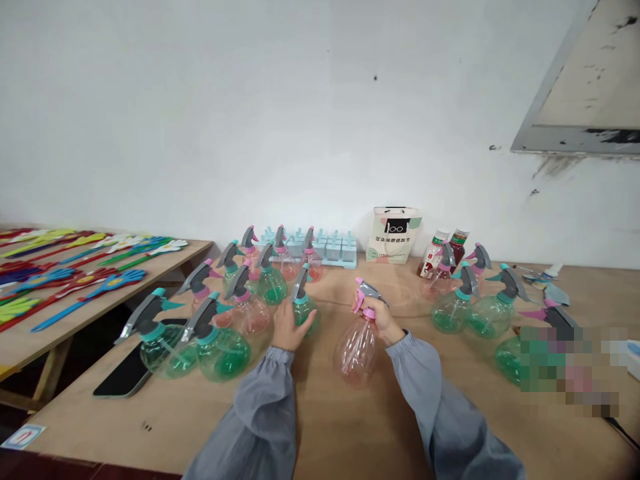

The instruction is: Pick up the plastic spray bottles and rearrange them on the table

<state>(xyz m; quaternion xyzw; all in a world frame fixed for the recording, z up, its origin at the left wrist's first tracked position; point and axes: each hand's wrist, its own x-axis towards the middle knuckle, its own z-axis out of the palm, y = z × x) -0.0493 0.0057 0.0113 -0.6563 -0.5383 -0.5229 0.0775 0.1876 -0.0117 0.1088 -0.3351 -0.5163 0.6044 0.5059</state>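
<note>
My right hand (381, 320) is wrapped round the neck of a clear pink spray bottle (357, 348) with a grey and pink trigger head, standing at the middle of the wooden table (350, 427). My left hand (289, 327) grips the side of a green spray bottle (305, 308) with a grey and teal head. Both arms wear grey sleeves. Left of that bottle stands a cluster of several green and pink spray bottles (235, 313).
More green and pink spray bottles (470, 303) stand at the right. A black phone (127, 370) lies at the left front. Light-blue moulds (330, 248), a paper bag (394, 235) and two drink bottles (445, 250) line the wall. Coloured hand-shaped clappers (75, 273) cover a second table.
</note>
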